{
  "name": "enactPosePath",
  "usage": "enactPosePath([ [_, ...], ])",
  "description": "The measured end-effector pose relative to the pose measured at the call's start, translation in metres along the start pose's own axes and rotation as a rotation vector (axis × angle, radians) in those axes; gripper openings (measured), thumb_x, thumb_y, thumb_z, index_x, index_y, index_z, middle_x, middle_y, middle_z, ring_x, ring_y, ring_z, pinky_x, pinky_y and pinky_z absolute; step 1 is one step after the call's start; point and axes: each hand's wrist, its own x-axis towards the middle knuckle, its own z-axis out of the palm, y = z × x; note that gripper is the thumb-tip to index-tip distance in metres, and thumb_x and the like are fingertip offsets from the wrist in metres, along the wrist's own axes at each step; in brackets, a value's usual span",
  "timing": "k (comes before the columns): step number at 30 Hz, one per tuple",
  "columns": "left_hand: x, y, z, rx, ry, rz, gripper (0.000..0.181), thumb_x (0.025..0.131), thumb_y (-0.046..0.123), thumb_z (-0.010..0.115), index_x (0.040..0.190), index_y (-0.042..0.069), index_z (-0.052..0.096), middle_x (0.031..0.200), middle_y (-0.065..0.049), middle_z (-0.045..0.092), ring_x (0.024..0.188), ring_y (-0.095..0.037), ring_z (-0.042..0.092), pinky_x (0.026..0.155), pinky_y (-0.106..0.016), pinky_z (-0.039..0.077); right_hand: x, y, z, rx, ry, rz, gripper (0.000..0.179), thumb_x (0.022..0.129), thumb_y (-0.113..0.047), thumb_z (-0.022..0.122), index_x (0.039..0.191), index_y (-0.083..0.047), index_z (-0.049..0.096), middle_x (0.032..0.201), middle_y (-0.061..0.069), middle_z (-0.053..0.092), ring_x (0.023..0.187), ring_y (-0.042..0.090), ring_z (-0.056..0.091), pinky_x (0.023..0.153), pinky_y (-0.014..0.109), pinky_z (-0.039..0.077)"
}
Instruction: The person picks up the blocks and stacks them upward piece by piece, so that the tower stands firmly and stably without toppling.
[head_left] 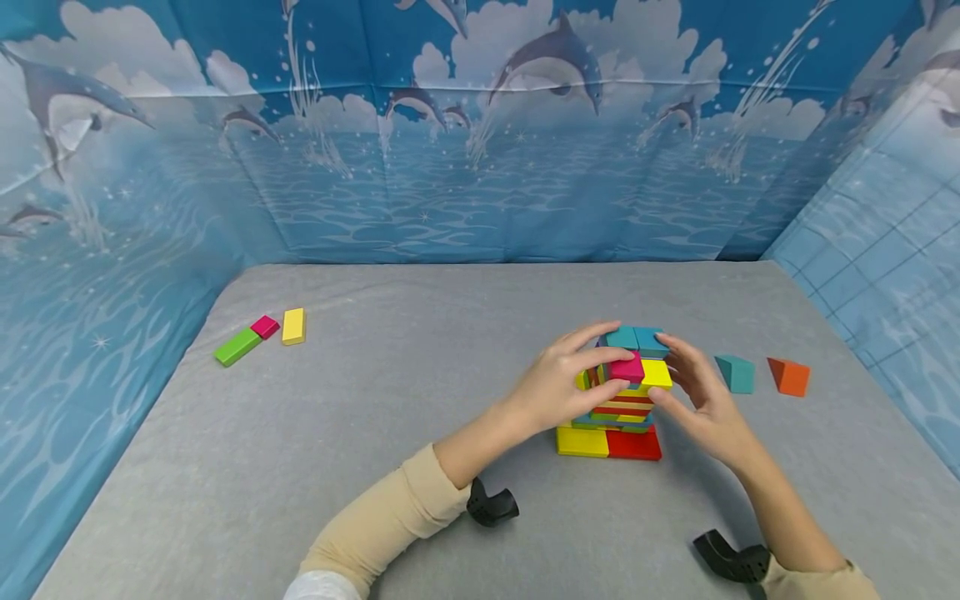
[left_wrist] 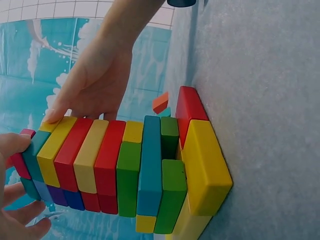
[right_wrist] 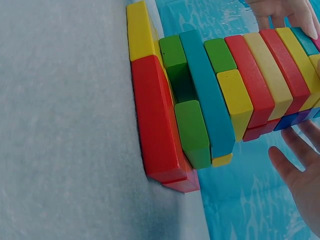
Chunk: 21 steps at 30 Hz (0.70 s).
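A stacked tower of coloured wooden blocks (head_left: 622, 410) stands between both hands, its layers also plain in the left wrist view (left_wrist: 107, 155) and right wrist view (right_wrist: 250, 80). My left hand (head_left: 566, 375) pinches a small magenta block (head_left: 627, 367) at the upper front, index finger over its top and thumb low at its front. Beside that block sits a yellow block (head_left: 656, 373), with two teal blocks (head_left: 634, 337) behind. At the tower's right side, my right hand (head_left: 705, 400) has its thumb against the yellow block's edge and its index fingertip at a teal block.
Teal (head_left: 737, 374) and orange (head_left: 790, 377) triangular blocks lie right of the tower. Far left are a green block (head_left: 237, 347), a magenta block (head_left: 265, 327) and a yellow block (head_left: 294, 326). A dolphin-print curtain (head_left: 480, 192) hangs behind the grey table (head_left: 375, 383).
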Motion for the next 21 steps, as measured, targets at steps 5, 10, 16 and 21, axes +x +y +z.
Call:
enactPosePath([
  [5, 0.0000, -0.0011, 0.0019, -0.038, 0.011, -0.005, 0.032, 0.081, 0.016, 0.070, 0.110, 0.005, 0.066, 0.131, -0.012, 0.048, 0.120, -0.020, 0.045, 0.096, -0.017, 0.036, -0.0001, 0.0004, 0.0001, -0.006, 0.001, 0.008, 0.076, 0.078, 0.013, 0.061, 0.142, -0.007, 0.027, 0.139, -0.010, 0.032, 0.119, 0.001, 0.035, 0.092, 0.007, 0.031],
  [10, 0.0006, -0.0016, 0.0028, -0.052, 0.021, -0.014, 0.031, 0.080, 0.017, 0.071, 0.109, 0.005, 0.066, 0.130, -0.011, 0.048, 0.118, -0.020, 0.044, 0.095, -0.018, 0.037, 0.0000, 0.0009, 0.0000, -0.006, -0.002, 0.003, 0.076, 0.077, 0.014, 0.060, 0.142, -0.006, 0.026, 0.139, -0.010, 0.032, 0.119, 0.001, 0.035, 0.093, 0.007, 0.031],
  [16, 0.0019, -0.0049, 0.0049, -0.136, 0.034, -0.040, 0.031, 0.077, 0.013, 0.073, 0.106, 0.005, 0.066, 0.127, -0.011, 0.047, 0.117, -0.019, 0.042, 0.093, -0.016, 0.037, -0.0002, 0.0002, 0.0001, -0.002, -0.004, 0.015, 0.075, 0.078, 0.013, 0.061, 0.142, -0.007, 0.027, 0.139, -0.010, 0.031, 0.119, 0.001, 0.035, 0.092, 0.007, 0.031],
  [21, 0.0025, -0.0070, 0.0053, -0.221, 0.027, -0.058, 0.032, 0.076, 0.011, 0.074, 0.106, 0.004, 0.065, 0.128, -0.012, 0.045, 0.117, -0.018, 0.041, 0.090, -0.015, 0.040, -0.0007, -0.0008, 0.0004, 0.004, 0.001, 0.019, 0.076, 0.077, 0.013, 0.061, 0.142, -0.007, 0.027, 0.139, -0.009, 0.032, 0.119, 0.002, 0.035, 0.092, 0.007, 0.032],
])
